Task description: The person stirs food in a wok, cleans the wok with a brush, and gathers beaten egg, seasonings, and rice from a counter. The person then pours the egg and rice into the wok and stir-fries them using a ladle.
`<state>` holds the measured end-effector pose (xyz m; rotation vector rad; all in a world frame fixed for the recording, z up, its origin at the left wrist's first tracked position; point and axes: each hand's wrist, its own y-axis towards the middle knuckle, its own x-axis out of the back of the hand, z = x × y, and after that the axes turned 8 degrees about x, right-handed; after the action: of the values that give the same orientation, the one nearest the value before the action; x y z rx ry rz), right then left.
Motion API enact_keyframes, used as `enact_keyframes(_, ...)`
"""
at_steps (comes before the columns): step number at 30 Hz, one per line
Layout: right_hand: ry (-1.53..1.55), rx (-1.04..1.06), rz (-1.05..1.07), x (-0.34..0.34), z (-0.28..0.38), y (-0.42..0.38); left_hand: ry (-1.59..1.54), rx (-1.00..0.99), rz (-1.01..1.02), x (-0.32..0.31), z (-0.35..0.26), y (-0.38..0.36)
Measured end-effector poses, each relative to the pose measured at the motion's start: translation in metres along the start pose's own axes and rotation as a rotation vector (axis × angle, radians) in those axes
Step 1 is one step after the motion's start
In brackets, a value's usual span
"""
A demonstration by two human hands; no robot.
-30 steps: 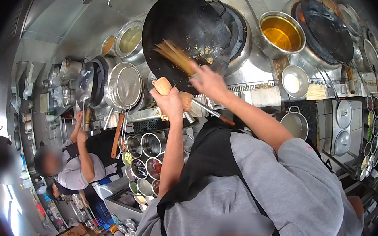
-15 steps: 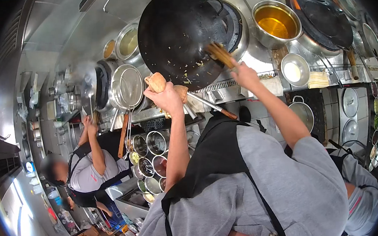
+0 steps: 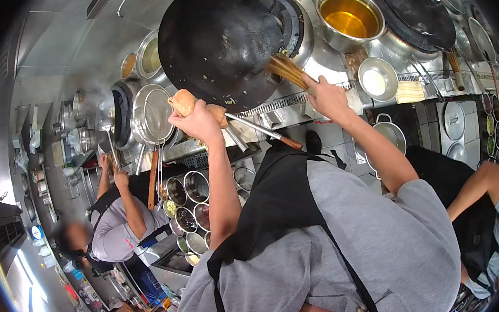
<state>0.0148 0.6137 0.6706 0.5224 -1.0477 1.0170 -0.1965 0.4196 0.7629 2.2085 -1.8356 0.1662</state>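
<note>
A big black wok [image 3: 217,44] is tipped on the stove, with small pale food scraps inside, mostly near its lower and right edges. My left hand [image 3: 199,125] is closed around a folded tan cloth [image 3: 183,102] at the wok's near-left rim; the fingers hide what lies under the cloth. In my right hand [image 3: 329,100] is a bamboo wok brush [image 3: 287,72], its bristles at the wok's right rim. A steel utensil handle with a wooden end [image 3: 290,142] sticks out below the wok.
To the right stand a pot of amber liquid [image 3: 351,22], a steel bowl [image 3: 378,79] and another wok [image 3: 414,11] by a flame. Strainers [image 3: 155,113] lie left. Steel containers [image 3: 197,186] sit below. One co-worker [image 3: 115,231] works left; another person [image 3: 481,196] is close at right.
The brush has moved outward to the wok's right rim, and fewer scraps show inside. The view has shifted slightly. The person at right has come further into view, an arm now visible.
</note>
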Motion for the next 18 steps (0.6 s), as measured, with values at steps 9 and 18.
enact_keyframes(9,0.145,0.011,-0.092,-0.085,0.036,0.038,-0.033,-0.034,0.004,-0.009,-0.008,0.001)
enact_keyframes(18,0.460,0.200,-0.013,0.028,0.084,-0.027,0.010,-0.051,-0.034,-0.011,-0.019,-0.001)
